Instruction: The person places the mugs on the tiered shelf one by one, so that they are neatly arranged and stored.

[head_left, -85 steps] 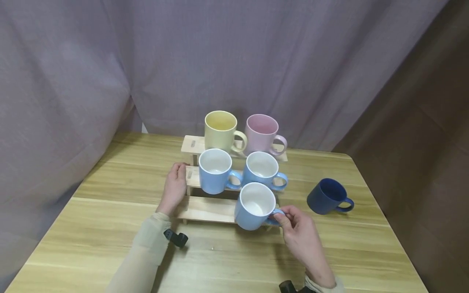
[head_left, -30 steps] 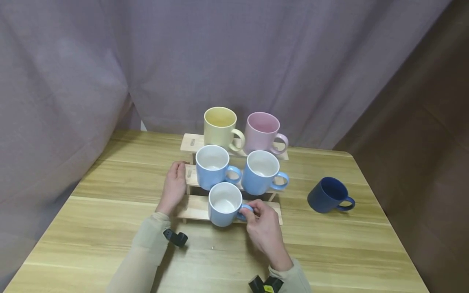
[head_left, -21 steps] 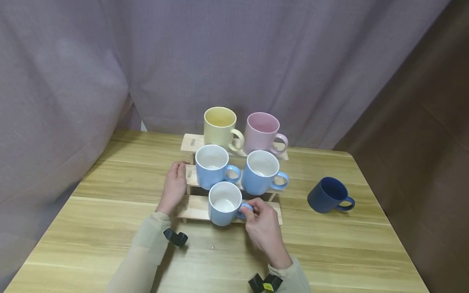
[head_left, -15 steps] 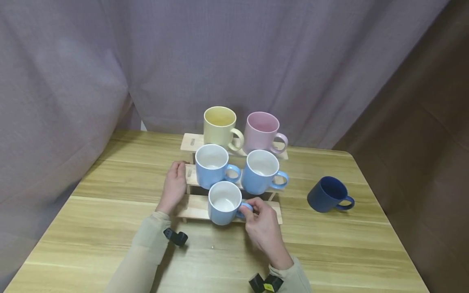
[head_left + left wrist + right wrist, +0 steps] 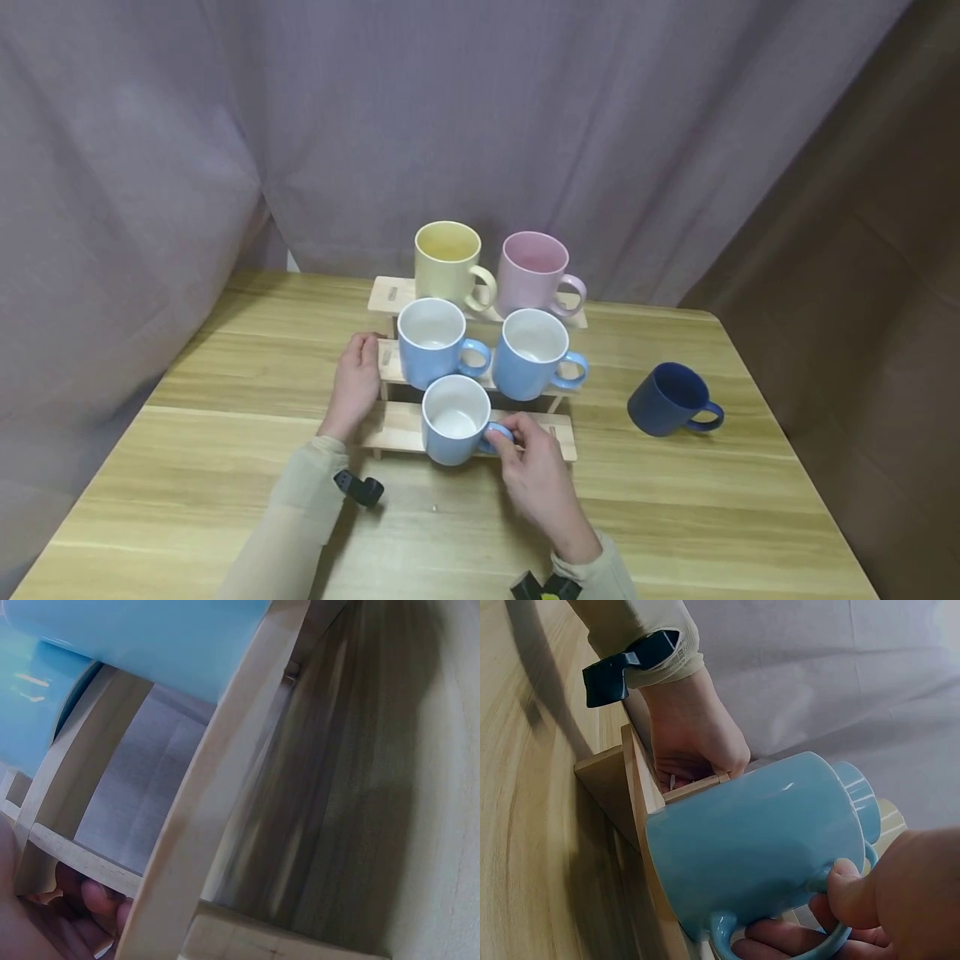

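Note:
A light blue mug [image 5: 454,425], white inside, stands upright on the lowest step of a three-step wooden rack [image 5: 401,427]. My right hand [image 5: 538,477] pinches its handle from the right, thumb on top; the right wrist view shows this mug [image 5: 757,840] close up with fingers behind the handle. My left hand [image 5: 356,385] grips the rack's left side at middle-step height; in the left wrist view its fingers [image 5: 101,898] curl round a side strut. On the middle step stand two more light blue mugs, a left one [image 5: 431,346] and a right one [image 5: 528,358].
On the top step stand a yellow mug [image 5: 446,271] and a pink mug [image 5: 528,275]. A dark blue mug [image 5: 667,404] stands on the wooden table [image 5: 697,508] right of the rack. A grey curtain [image 5: 465,117] hangs close behind; a brown one [image 5: 855,275] hangs at the right.
Since the oldest frame, my right hand has brought the light blue mug leftward along the lowest step, towards its middle. Over the last second the hands and mugs have hardly moved.

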Tool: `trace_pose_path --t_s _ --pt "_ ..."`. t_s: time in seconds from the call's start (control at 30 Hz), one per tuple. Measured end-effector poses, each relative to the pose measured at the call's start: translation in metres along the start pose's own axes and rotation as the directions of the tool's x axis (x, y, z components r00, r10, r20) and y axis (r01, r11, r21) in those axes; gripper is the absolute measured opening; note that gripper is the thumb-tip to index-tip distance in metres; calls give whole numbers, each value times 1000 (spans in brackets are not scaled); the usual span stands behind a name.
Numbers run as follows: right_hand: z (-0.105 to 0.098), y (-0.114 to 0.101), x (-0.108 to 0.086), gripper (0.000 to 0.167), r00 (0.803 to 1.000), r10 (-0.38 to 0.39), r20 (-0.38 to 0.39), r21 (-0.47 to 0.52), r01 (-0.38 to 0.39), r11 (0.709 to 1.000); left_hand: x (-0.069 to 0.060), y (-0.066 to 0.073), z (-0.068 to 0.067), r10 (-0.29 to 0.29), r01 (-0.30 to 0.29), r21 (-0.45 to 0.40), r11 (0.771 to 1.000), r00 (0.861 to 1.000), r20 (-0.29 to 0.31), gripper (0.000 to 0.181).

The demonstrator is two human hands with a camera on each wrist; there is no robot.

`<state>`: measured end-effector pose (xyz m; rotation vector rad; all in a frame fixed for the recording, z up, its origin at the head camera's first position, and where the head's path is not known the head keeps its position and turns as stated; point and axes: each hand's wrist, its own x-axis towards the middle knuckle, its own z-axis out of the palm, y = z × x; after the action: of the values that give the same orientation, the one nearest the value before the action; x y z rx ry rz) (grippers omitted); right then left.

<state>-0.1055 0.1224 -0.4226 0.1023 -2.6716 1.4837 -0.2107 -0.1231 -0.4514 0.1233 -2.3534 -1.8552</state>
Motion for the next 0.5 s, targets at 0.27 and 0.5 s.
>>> trace_pose_path --t_s 0.27,0.5 --pt "0 -1 -2 11 1000 0 12 8 0 1000 -1 -1 0 -2 2 -3 1000 1000 -2 39" --pt "-1 -2 -4 13 999 3 40 15 -3 1000 -1 -1 1 -3 4 12 1000 1000 -11 39"
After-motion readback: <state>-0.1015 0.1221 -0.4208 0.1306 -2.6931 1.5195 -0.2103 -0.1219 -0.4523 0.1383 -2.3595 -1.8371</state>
